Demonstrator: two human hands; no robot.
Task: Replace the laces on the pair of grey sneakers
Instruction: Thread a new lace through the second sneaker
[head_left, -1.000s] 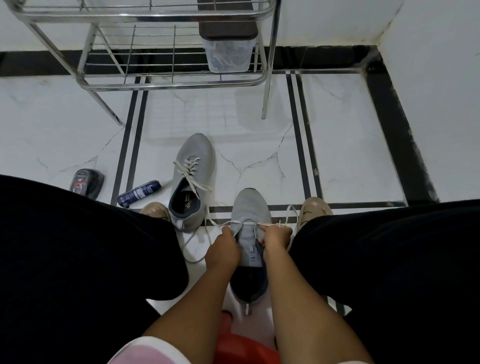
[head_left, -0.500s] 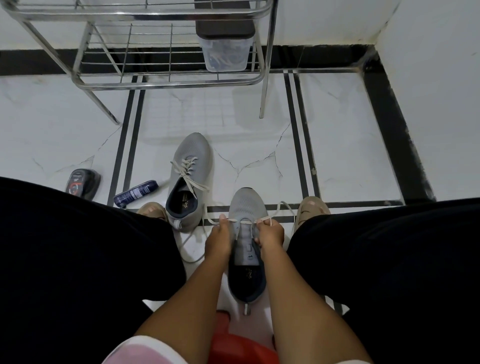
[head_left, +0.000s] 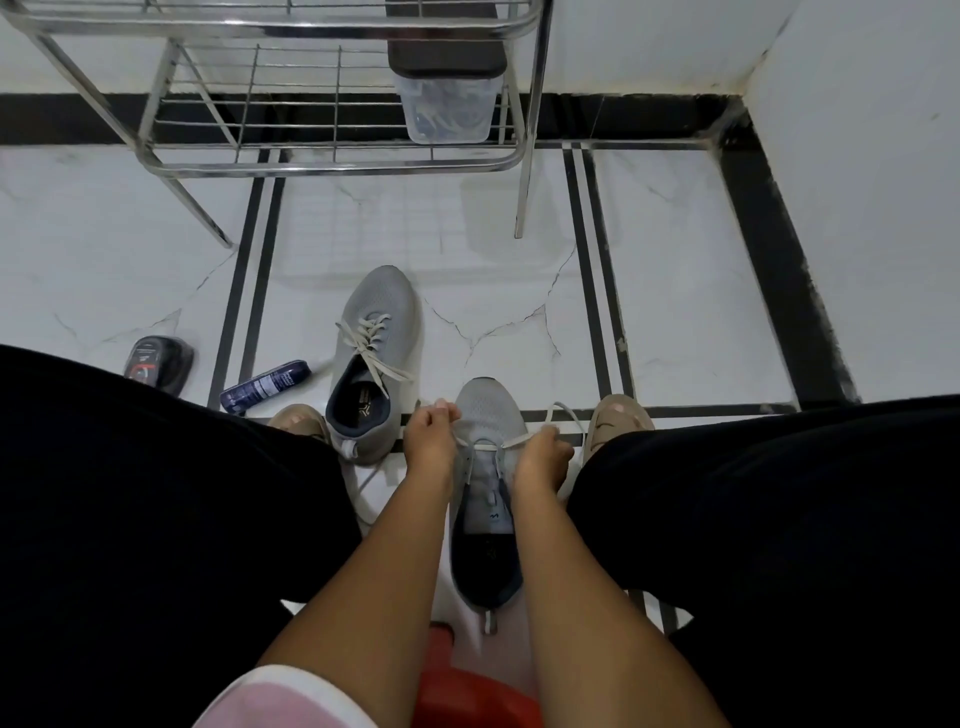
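Both hands down at near grey knit sneaker (head_left: 488, 415): left hand (head_left: 428, 441) and right hand (head_left: 540, 460) apart, each pinching cream flat lace (head_left: 511, 442). Second grey sneaker (head_left: 374, 343) already laced, just beside.

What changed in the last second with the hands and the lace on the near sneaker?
The left hand lifted off the near sneaker and moved up and left, drawing its lace end out. The right hand shifted slightly right, still pinching the lace. The near sneaker, laced sneaker, bottle and rack stayed put.
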